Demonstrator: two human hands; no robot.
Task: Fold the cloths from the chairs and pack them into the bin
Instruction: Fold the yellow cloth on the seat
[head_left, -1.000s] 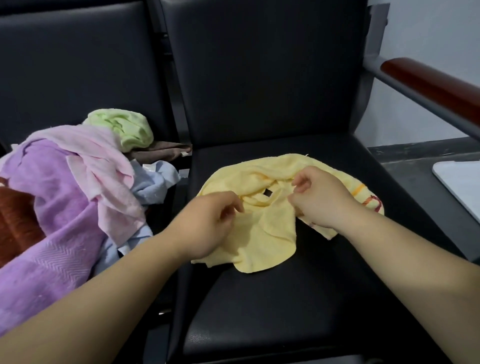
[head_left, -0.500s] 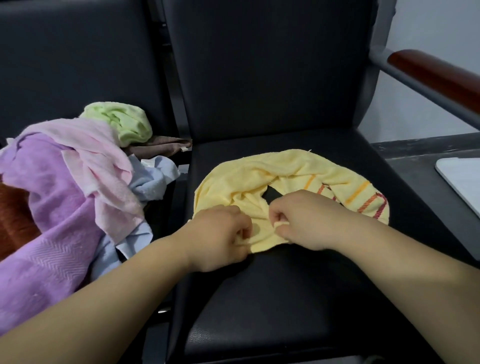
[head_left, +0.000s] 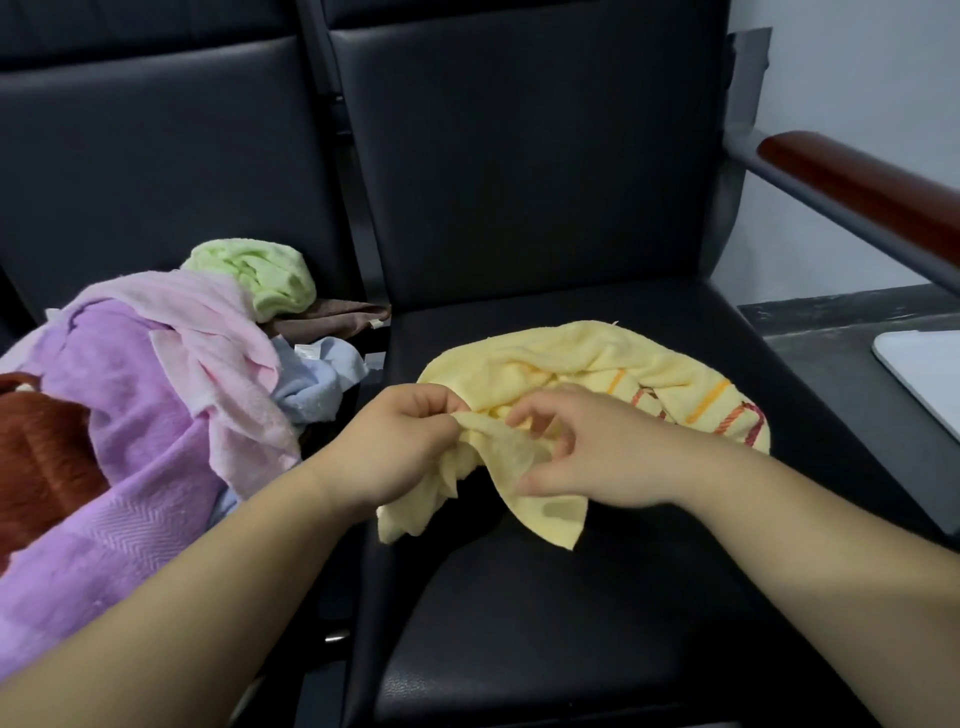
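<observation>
The white object (head_left: 922, 371) and the armrest (head_left: 857, 187) are cut off by the right edge; the brown cloth (head_left: 332, 319) is largely buried under the green cloth (head_left: 260, 275).

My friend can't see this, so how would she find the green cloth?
Find the left black chair, heaped with cloths. At the heap's back sits a bunched cloth. It alone is pale green; the pink cloth lies below it.

Both hands meet at mid-frame, pinching one edge of cloth.

The bare forearms come in from the lower corners and converge. The left hand (head_left: 400, 447) has its fingers curled, nipping the yellow towel (head_left: 571, 358) at its fingertips; the right hand (head_left: 587, 452), just beside it, holds the same edge between its thumb and bent fingers (head_left: 522, 415).
</observation>
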